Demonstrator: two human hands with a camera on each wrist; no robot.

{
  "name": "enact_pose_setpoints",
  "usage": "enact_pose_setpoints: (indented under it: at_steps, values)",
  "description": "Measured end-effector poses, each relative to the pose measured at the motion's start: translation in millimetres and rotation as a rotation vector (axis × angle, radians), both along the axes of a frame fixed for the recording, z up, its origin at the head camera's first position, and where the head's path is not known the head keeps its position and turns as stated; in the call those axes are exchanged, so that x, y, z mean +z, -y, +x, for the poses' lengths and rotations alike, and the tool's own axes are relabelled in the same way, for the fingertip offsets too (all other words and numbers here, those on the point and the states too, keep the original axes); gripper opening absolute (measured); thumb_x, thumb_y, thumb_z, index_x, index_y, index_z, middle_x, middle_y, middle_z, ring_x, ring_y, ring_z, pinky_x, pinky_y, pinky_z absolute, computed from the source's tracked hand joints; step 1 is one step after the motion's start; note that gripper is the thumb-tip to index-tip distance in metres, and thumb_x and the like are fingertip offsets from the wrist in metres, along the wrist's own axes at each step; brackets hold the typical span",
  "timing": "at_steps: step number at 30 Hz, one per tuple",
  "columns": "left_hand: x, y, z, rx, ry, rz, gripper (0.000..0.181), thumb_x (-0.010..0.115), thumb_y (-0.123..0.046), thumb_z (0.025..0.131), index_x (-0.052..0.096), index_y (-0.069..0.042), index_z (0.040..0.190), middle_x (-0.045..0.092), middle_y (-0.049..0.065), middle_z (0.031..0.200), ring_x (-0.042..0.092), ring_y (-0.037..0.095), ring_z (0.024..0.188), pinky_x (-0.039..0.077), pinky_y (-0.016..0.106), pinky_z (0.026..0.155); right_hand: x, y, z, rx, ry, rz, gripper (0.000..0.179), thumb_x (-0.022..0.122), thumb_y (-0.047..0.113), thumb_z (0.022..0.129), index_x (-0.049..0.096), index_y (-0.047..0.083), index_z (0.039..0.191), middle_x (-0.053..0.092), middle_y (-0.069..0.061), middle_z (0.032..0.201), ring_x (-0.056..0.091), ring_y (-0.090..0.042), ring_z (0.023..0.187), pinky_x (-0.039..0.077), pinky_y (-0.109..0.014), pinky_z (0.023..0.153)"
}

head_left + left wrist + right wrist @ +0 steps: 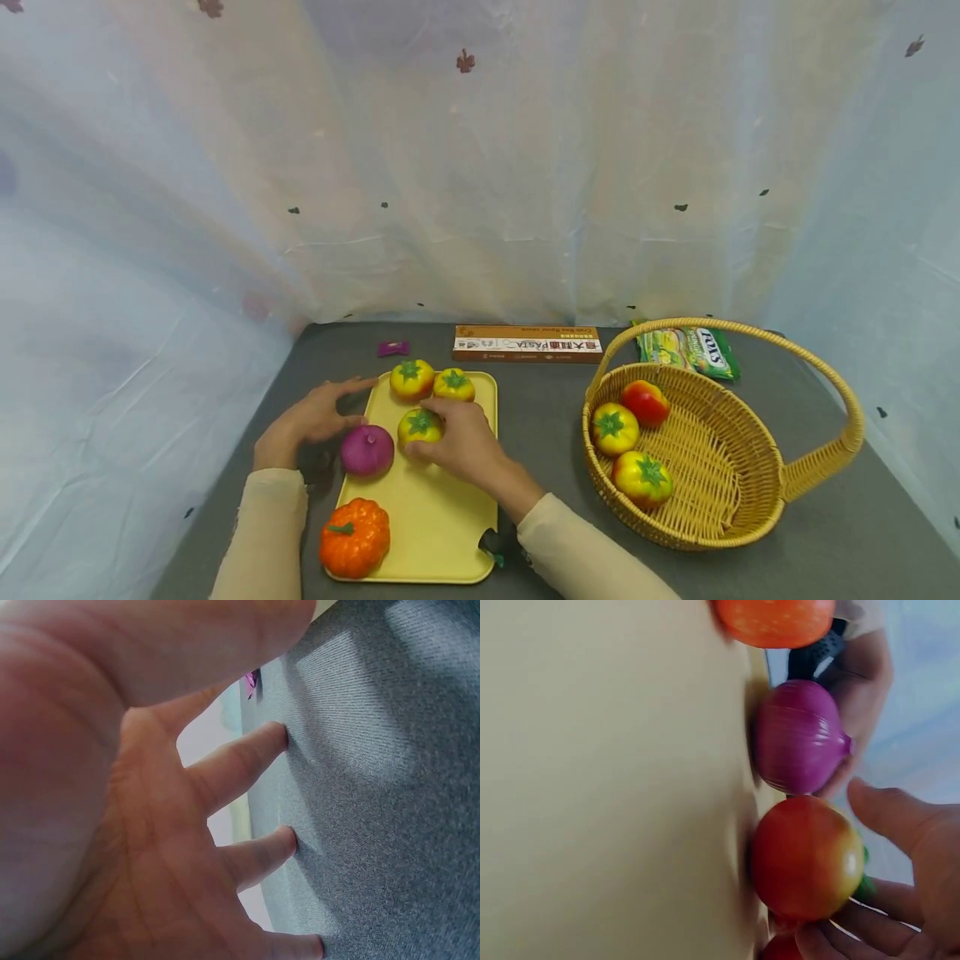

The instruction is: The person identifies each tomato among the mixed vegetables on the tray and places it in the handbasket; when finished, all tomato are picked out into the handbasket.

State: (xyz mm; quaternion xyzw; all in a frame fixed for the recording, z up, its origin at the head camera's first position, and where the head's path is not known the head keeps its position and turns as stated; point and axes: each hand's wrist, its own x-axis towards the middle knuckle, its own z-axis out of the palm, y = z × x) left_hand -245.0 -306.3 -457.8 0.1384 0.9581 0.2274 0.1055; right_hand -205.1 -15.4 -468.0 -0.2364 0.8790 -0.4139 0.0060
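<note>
On the yellow tray (442, 533) sits a yellow-red tomato (420, 426) with a green leafy top. My right hand (468, 442) spans this tomato; in the right wrist view its fingertips (815, 941) touch the lower side, while the thumb stands slightly apart from it. A purple onion (367, 451) rests on the tray's left side. Beside it, my left hand (315, 417) lies outside the tray with fingers spread, fingertips (279, 736) on the grey tabletop. Two more tomatoes, one at the top edge (412, 380) and its neighbour (454, 385), stand behind.
An orange pumpkin (356, 537) occupies the tray's near left corner. A dark eggplant-like item (491, 543) lies at the near right edge. To the right, a wicker basket (720, 542) holds several fruits. A pasta box (527, 343), green packet (690, 350) and purple candy (393, 347) lie behind.
</note>
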Motion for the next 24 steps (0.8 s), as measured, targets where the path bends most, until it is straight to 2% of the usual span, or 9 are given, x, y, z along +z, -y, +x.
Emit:
enact_pose_setpoints:
  at_steps: [6, 12, 16, 18, 24]
  values:
    - [0.4, -2.2, -1.2, -0.005, 0.007, 0.0, 0.069, 0.082, -0.027, 0.099, 0.056, -0.014, 0.162, 0.042, 0.033, 0.169, 0.03, 0.069, 0.153, 0.027, 0.084, 0.121, -2.8, -2.8, 5.2, 0.034, -0.027, 0.023, 0.059, 0.094, 0.027, 0.089, 0.074, 0.008, 0.142, 0.077, -0.006, 0.139, 0.071, -0.021, 0.127, 0.058, -0.039, 0.111]
    - [0.7, -0.9, -2.5, 0.0, 0.021, -0.008, 0.07, 0.081, -0.027, 0.099, 0.054, -0.015, 0.163, 0.04, 0.034, 0.17, 0.025, 0.072, 0.154, 0.024, 0.086, 0.121, 10.2, -28.2, 19.7, 0.084, 0.072, -0.054, 0.061, 0.092, 0.03, 0.09, 0.07, 0.012, 0.144, 0.075, -0.004, 0.14, 0.077, -0.02, 0.117, 0.064, -0.035, 0.1]
    - [-0.2, -0.3, -3.3, 0.006, 0.028, -0.009, 0.07, 0.08, -0.027, 0.1, 0.053, -0.015, 0.163, 0.039, 0.033, 0.17, 0.023, 0.073, 0.154, 0.022, 0.086, 0.121, 29.0, -57.7, 37.6, 0.122, 0.106, -0.118, 0.057, 0.092, 0.027, 0.09, 0.071, 0.018, 0.143, 0.074, 0.002, 0.138, 0.075, -0.016, 0.116, 0.064, -0.037, 0.103]
    - [-0.7, -0.5, -3.1, 0.009, 0.03, -0.005, 0.07, 0.08, -0.026, 0.1, 0.053, -0.015, 0.163, 0.039, 0.032, 0.171, 0.024, 0.071, 0.155, 0.022, 0.085, 0.122, 37.8, -75.9, 46.9, 0.149, 0.116, -0.152, 0.056, 0.091, 0.025, 0.091, 0.071, 0.021, 0.144, 0.072, 0.004, 0.14, 0.073, -0.014, 0.119, 0.062, -0.034, 0.105]
    - [-0.9, 0.2, -1.3, -0.005, 0.007, 0.004, 0.069, 0.081, -0.025, 0.099, 0.055, -0.014, 0.162, 0.041, 0.033, 0.169, 0.029, 0.07, 0.154, 0.025, 0.084, 0.122, 52.7, -142.1, 73.0, 0.177, 0.187, -0.283, 0.057, 0.089, 0.025, 0.094, 0.067, 0.025, 0.147, 0.069, 0.005, 0.145, 0.071, -0.015, 0.129, 0.058, -0.025, 0.109]
